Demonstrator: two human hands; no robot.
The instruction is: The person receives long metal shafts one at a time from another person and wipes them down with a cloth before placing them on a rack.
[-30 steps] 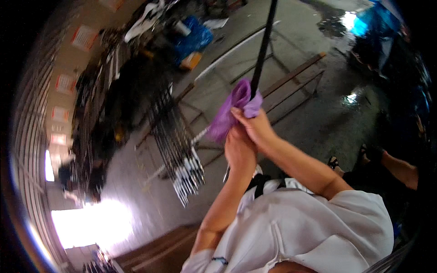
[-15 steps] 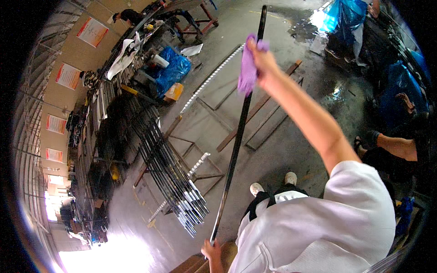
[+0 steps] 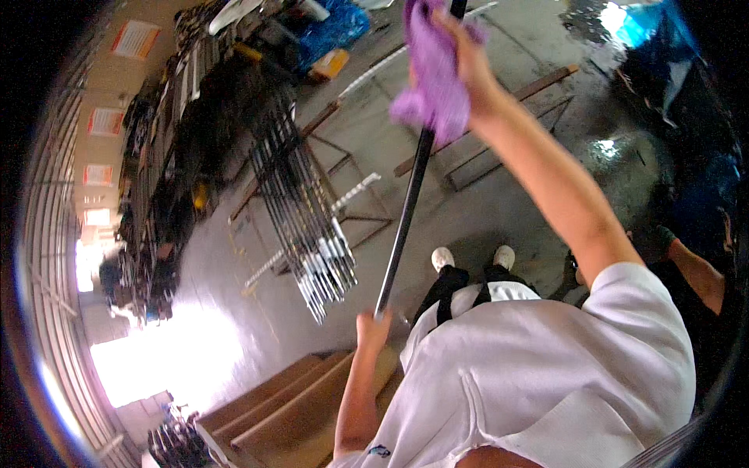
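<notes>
A long, slim black pole (image 3: 406, 214) slants up and away before me, with its far end beyond the top edge of the view. At the pole's near end, my left hand (image 3: 374, 331) is closed around it. Farther up, my right hand (image 3: 474, 74) is closed on a purple cloth (image 3: 441, 82), which wraps the pole and hangs loosely off its left side. The cloth hides the stretch of pole under it and part of my right fingers.
Left of the pole, several dark poles (image 3: 300, 203) lie bundled across a low metal frame (image 3: 367, 230). Brown cardboard (image 3: 304, 405) stands near my left arm. A person's arm (image 3: 698, 273) shows at the right. Blue plastic (image 3: 335, 31) and an orange-brown box (image 3: 329, 65) lie at upper left.
The view has tilted, so the floor and bundled poles appear higher. Both hands keep their hold. The cloth looks larger, and the pole's far end has gone out of view.
</notes>
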